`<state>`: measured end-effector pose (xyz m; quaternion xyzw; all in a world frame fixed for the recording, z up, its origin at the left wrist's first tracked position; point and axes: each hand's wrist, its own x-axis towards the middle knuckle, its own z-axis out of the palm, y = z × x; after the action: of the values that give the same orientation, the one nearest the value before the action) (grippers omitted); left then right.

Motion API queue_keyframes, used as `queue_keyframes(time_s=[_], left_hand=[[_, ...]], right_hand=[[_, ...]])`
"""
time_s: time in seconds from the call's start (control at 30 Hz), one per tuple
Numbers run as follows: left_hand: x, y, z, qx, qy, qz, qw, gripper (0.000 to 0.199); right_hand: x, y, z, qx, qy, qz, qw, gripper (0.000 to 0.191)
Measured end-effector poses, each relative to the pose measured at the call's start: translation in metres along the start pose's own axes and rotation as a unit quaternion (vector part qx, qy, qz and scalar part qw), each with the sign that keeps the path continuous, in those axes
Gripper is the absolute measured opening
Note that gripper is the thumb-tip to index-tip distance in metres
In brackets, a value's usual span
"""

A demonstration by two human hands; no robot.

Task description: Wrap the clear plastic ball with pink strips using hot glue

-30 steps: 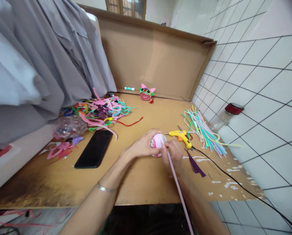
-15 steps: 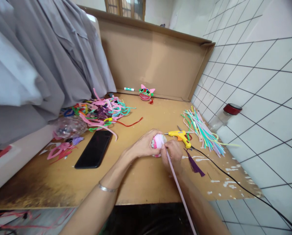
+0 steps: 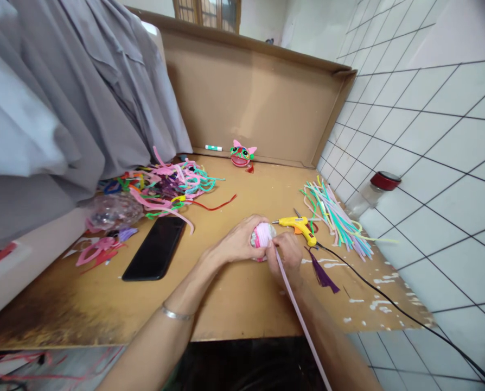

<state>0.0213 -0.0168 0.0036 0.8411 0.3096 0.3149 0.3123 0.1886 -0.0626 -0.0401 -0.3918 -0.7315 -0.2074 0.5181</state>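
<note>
My left hand (image 3: 244, 239) is closed round a small rounded craft piece (image 3: 263, 234), with pale lilac strips wound over pink and whitish parts. At its right side, my right hand (image 3: 285, 254) pinches a pale lilac pipe cleaner (image 3: 295, 307) against the piece. The long free end of that pipe cleaner trails down over my right forearm to the bottom of the view. Just right of my hands lies a yellow hot glue gun (image 3: 303, 225), its nozzle pointing at the piece. My fingers hide part of the piece.
A bundle of pastel pipe cleaners (image 3: 340, 220) and a purple tassel (image 3: 324, 274) lie right, near the glue gun's black cord (image 3: 381, 293). Left are a phone (image 3: 155, 250) and a tangled pipe-cleaner heap (image 3: 173, 179). A colourful animal-head craft (image 3: 241, 155) stands before the cardboard wall (image 3: 259, 98).
Both hands keep their hold on the craft piece and pipe cleaner, almost unmoved. The whole view has shifted very slightly.
</note>
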Motion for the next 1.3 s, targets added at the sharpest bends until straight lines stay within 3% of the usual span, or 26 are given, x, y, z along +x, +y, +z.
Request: queue_keyframes(time_s=[0.27,0.6,1.0,1.3], left_hand=[[-0.001,0.000,0.001,-0.005,0.005,-0.027,1.000,0.063],[-0.002,0.002,-0.001,-0.012,-0.004,-0.009,1.000,0.052],[-0.001,-0.004,0.001,-0.020,-0.001,0.019,1.000,0.054],[-0.002,0.001,0.001,-0.005,0.002,-0.034,0.999,0.063]], right_hand=[[0.002,-0.003,-0.002,-0.008,-0.007,0.012,1.000,0.011],[0.002,-0.003,0.000,-0.013,-0.001,0.016,1.000,0.011],[0.012,-0.018,-0.006,0.009,-0.007,0.048,0.999,0.010],[0.013,-0.020,-0.007,0.013,-0.013,0.058,0.998,0.009]])
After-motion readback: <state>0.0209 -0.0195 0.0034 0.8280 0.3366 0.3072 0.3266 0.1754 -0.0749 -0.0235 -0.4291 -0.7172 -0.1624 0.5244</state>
